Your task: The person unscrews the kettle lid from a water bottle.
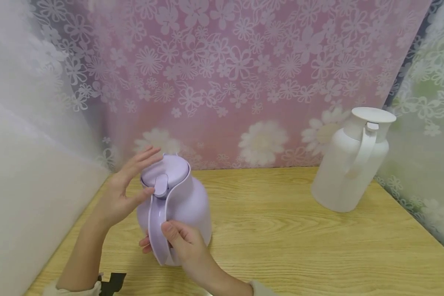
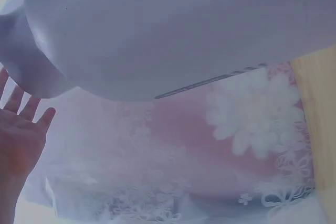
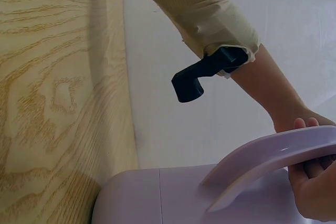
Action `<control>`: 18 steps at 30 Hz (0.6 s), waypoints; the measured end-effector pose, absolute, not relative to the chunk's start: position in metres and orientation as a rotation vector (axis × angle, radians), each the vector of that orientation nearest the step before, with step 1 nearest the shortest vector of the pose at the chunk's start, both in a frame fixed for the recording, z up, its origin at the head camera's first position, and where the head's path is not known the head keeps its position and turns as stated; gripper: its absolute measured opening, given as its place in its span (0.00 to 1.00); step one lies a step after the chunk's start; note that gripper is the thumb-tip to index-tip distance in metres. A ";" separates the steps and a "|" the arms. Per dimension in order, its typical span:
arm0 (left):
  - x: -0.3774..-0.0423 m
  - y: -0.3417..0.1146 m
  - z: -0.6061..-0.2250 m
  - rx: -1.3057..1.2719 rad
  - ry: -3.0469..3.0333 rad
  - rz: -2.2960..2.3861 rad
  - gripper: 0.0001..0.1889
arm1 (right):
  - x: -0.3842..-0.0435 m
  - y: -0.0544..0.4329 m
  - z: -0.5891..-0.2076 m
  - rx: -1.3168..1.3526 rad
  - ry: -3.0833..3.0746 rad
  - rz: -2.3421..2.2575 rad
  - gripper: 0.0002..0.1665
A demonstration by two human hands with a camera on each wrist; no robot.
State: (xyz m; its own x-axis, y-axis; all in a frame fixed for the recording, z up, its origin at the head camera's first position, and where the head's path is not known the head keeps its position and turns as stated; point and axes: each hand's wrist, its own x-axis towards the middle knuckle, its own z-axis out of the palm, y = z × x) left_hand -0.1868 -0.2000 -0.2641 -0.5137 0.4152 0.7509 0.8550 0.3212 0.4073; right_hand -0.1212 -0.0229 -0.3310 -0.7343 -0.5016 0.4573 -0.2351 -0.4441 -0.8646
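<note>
A lilac thermos jug [image 1: 194,205] stands upright on the table at the left of the head view, its curved handle [image 1: 156,230] facing me. My right hand [image 1: 190,244] grips this handle, thumb on its near side and fingertips showing past the far side. At the lid [image 1: 174,166], my left hand [image 1: 120,195] is spread, its thumb tip beside the lid's press lever [image 1: 161,185]; whether it touches cannot be told. In the left wrist view, the left hand [image 2: 21,142] has its fingers extended near the jug's top [image 2: 31,56].
A white thermos jug [image 1: 349,168] with a flat lid stands at the right back of the wooden table [image 1: 266,238]. Behind the table hangs a pink flowered curtain [image 1: 214,82]. A pale wall [image 1: 33,164] borders the left side. A black camera mount [image 3: 197,74] juts from the left wrist.
</note>
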 end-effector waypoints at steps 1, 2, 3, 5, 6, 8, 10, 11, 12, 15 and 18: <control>-0.187 -0.198 -0.262 -1.135 -2.086 -1.060 0.25 | -0.122 -0.023 -0.331 -1.061 1.552 -2.302 0.27; -0.188 -0.196 -0.262 -1.155 -2.098 -1.019 0.25 | -0.122 -0.023 -0.331 -1.071 1.554 -2.304 0.27; -0.189 -0.195 -0.261 -1.175 -2.103 -0.987 0.24 | -0.122 -0.023 -0.331 -1.082 1.555 -2.305 0.27; -0.190 -0.193 -0.262 -1.217 -2.102 -0.964 0.23 | -0.122 -0.023 -0.332 -1.096 1.552 -2.308 0.27; -0.190 -0.192 -0.263 -1.235 -2.095 -0.964 0.23 | -0.123 -0.023 -0.332 -1.100 1.550 -2.308 0.27; -0.190 -0.192 -0.265 -1.248 -2.093 -0.975 0.22 | -0.123 -0.023 -0.332 -1.105 1.545 -2.313 0.28; -0.191 -0.192 -0.267 -1.257 -2.085 -0.991 0.23 | -0.123 -0.023 -0.332 -1.092 1.545 -2.313 0.27; -0.192 -0.192 -0.267 -1.261 -2.079 -1.000 0.23 | -0.123 -0.023 -0.333 -1.086 1.546 -2.312 0.27; -0.192 -0.192 -0.268 -1.267 -2.072 -1.006 0.23 | -0.122 -0.023 -0.332 -1.077 1.545 -2.312 0.27; -0.194 -0.193 -0.270 -1.283 -2.059 -1.022 0.25 | -0.122 -0.023 -0.333 -1.072 1.551 -2.310 0.26; -0.196 -0.194 -0.270 -1.295 -2.061 -1.049 0.24 | -0.123 -0.022 -0.333 -1.082 1.551 -2.311 0.26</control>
